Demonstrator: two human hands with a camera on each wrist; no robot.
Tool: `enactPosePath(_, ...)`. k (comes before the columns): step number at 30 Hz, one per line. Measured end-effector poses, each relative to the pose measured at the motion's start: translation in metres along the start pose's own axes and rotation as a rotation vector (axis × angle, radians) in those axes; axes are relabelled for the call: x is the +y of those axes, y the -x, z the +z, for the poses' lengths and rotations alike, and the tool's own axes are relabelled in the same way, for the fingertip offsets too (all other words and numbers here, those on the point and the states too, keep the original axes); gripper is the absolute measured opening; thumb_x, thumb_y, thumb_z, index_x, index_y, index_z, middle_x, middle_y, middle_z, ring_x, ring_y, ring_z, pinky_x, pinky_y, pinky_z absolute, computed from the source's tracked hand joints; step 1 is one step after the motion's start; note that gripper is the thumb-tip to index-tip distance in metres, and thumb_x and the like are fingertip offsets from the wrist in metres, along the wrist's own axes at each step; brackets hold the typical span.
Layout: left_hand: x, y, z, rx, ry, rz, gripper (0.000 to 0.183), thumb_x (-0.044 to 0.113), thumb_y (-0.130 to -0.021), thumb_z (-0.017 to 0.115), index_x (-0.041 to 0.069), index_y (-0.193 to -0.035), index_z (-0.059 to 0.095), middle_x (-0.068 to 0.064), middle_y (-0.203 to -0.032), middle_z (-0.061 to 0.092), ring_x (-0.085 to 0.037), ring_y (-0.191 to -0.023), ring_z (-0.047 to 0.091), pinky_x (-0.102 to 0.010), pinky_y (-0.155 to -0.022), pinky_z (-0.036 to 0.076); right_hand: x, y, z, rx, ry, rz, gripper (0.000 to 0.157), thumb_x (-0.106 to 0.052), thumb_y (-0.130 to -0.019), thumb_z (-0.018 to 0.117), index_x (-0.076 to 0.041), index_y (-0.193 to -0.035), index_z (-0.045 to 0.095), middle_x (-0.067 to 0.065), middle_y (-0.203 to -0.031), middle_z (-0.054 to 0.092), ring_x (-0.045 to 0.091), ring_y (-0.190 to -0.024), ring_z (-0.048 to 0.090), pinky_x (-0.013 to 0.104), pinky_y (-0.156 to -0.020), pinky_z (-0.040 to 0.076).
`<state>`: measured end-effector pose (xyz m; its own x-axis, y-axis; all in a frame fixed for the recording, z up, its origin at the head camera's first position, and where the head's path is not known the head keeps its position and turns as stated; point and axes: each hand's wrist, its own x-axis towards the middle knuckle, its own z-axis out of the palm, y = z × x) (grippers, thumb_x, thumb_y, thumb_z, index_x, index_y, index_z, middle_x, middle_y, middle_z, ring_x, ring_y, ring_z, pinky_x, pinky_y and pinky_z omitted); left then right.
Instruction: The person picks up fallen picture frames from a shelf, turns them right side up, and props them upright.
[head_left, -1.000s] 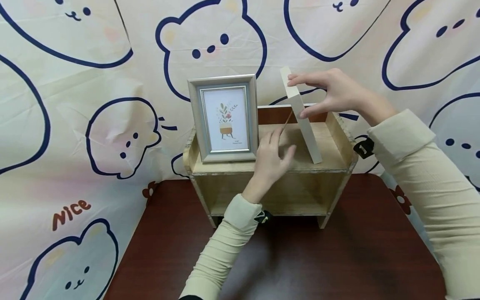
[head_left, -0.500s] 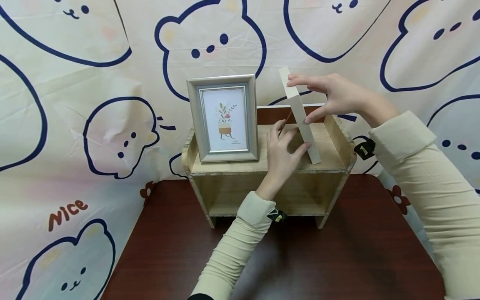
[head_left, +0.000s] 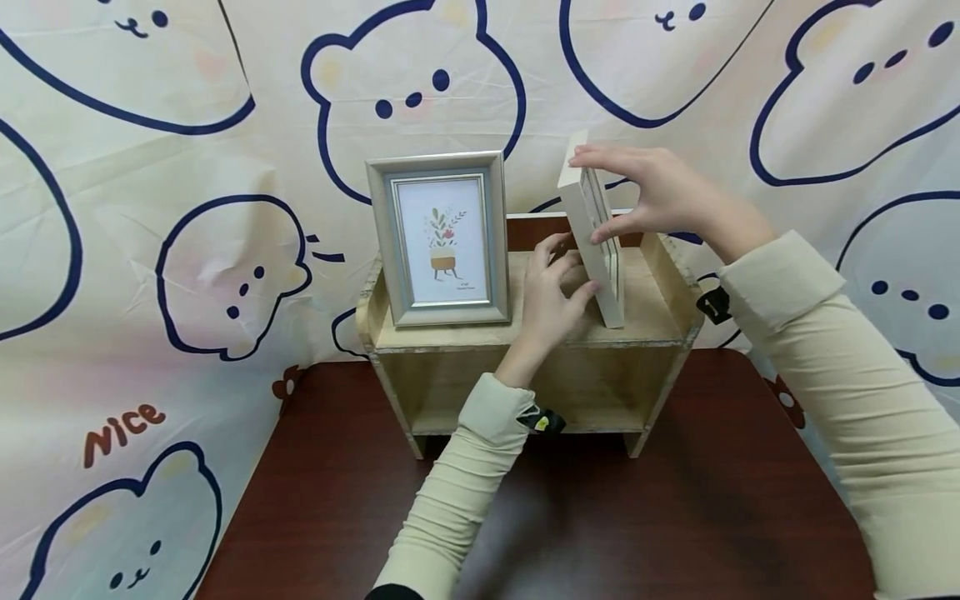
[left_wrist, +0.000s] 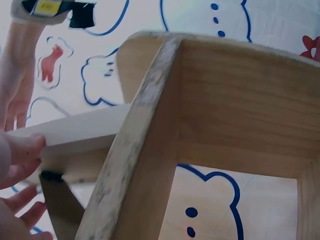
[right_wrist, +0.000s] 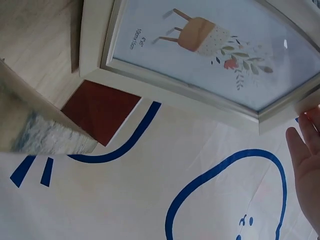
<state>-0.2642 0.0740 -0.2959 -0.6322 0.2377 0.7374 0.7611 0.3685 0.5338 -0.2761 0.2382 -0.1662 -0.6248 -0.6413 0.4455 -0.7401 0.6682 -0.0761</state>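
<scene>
A white picture frame [head_left: 596, 242] stands nearly edge-on on the small wooden shelf [head_left: 645, 292], tilted back. Its picture of a potted plant shows in the right wrist view. My right hand [head_left: 663, 192] holds the upper part, fingers at the top corner and thumb lower on the side. From the left, my left hand [head_left: 551, 296] grips the lower part, its thumb on the white edge and fingers behind. In the left wrist view a support leg [left_wrist: 62, 205] with a black hinge sticks out from the back. A second, silver-grey picture frame [head_left: 438, 237] stands at left on the shelf.
The shelf stands on a dark red-brown table [head_left: 337, 492]. Its raised right side panel [head_left: 675, 279] is close to the white frame. Behind hangs a cloth [head_left: 247, 275] printed with cartoon bears. Below the top board is an open compartment [head_left: 457, 383].
The white picture frame has turned, so part of its front now shows on the right. My left hand has moved right from the support leg to the frame's edge.
</scene>
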Motion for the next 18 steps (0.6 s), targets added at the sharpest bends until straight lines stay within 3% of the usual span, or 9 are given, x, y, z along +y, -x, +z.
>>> enactPosePath(3, -0.003, 0.000, -0.003, -0.020, -0.004, -0.027, 0.028, 0.010, -0.077, 0.073, -0.004, -0.101, 0.066, -0.016, -0.129, 0.046, -0.027, -0.120, 0.042, -0.031, -0.101, 0.032, 0.000, -0.002, 0.004, 0.034, 0.006, 0.001, 0.082, -0.021, -0.062, 0.085, -0.004, -0.133, 0.047, 0.016, -0.137, 0.044, 0.034, -0.127, 0.038, 0.048, -0.103, 0.030)
enactPosePath(6, 0.001, 0.005, 0.001, 0.034, -0.056, -0.029, 0.034, 0.014, -0.078, 0.072, -0.004, -0.105, 0.063, -0.016, -0.123, 0.050, -0.027, -0.116, 0.045, -0.031, -0.099, 0.034, -0.001, -0.003, 0.006, 0.055, 0.000, 0.004, 0.082, -0.020, -0.062, 0.085, -0.003, -0.132, 0.047, 0.017, -0.135, 0.046, 0.035, -0.125, 0.039, 0.049, -0.102, 0.031)
enactPosePath(9, 0.006, 0.012, 0.011, 0.107, -0.069, -0.030, 0.047, 0.020, -0.077, 0.074, -0.005, -0.112, 0.057, -0.015, -0.109, 0.058, -0.023, -0.102, 0.053, -0.026, -0.088, 0.042, 0.001, -0.003, 0.006, 0.063, -0.023, 0.007, 0.082, -0.019, -0.062, 0.085, -0.004, -0.133, 0.047, 0.016, -0.136, 0.045, 0.035, -0.126, 0.039, 0.050, -0.101, 0.032)
enactPosePath(14, 0.009, 0.017, 0.025, 0.144, 0.048, -0.062, 0.048, 0.014, -0.077, 0.074, -0.002, -0.115, 0.050, -0.010, -0.089, 0.062, -0.015, -0.076, 0.060, -0.017, -0.064, 0.046, 0.012, -0.002, 0.007, 0.060, -0.187, 0.051, 0.081, -0.011, -0.064, 0.083, -0.005, -0.135, 0.045, 0.013, -0.142, 0.038, 0.028, -0.132, 0.029, 0.050, -0.104, 0.028)
enactPosePath(18, 0.009, 0.019, 0.029, 0.163, 0.090, -0.052, 0.047, 0.009, -0.077, 0.072, -0.003, -0.117, 0.049, -0.011, -0.089, 0.062, -0.015, -0.073, 0.060, -0.018, -0.063, 0.048, 0.022, -0.004, 0.004, 0.061, -0.331, 0.142, 0.080, -0.008, -0.068, 0.080, -0.004, -0.137, 0.041, 0.013, -0.147, 0.029, 0.026, -0.134, 0.023, 0.052, -0.103, 0.028)
